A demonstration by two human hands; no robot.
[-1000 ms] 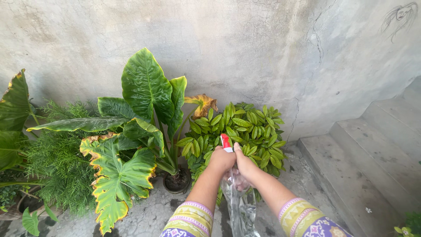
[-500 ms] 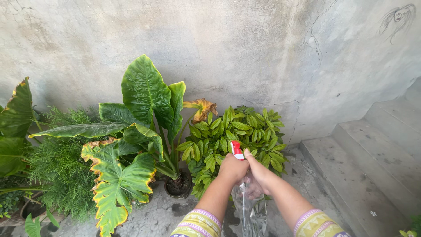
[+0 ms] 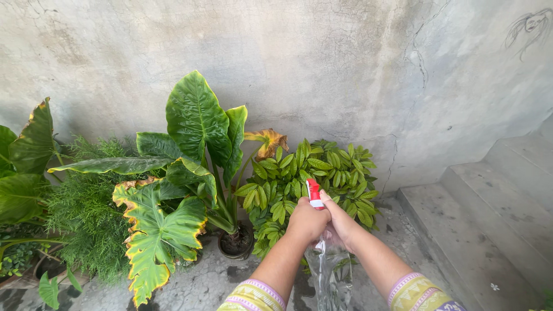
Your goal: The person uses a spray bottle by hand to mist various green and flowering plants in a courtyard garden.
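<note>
One head-worn view looks down and forward, close over potted plants (image 3: pixel 230 173) against a wall (image 3: pixel 322 63).

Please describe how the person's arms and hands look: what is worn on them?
Both hands, left hand and right hand, are bare, without gloves, and the forearms are bare too. Each arm ends in a patterned sleeve with yellow, green and purple bands. No rings or watch are visible.

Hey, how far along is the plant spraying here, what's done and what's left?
Done: wet patches darken the ground near the black pot, though I cannot tell which leaves are wet. In hand: the left hand and right hand both grip a clear spray bottle, red nozzle aimed at the small-leaved bush. Left: the bottle's water level is unclear.
</note>
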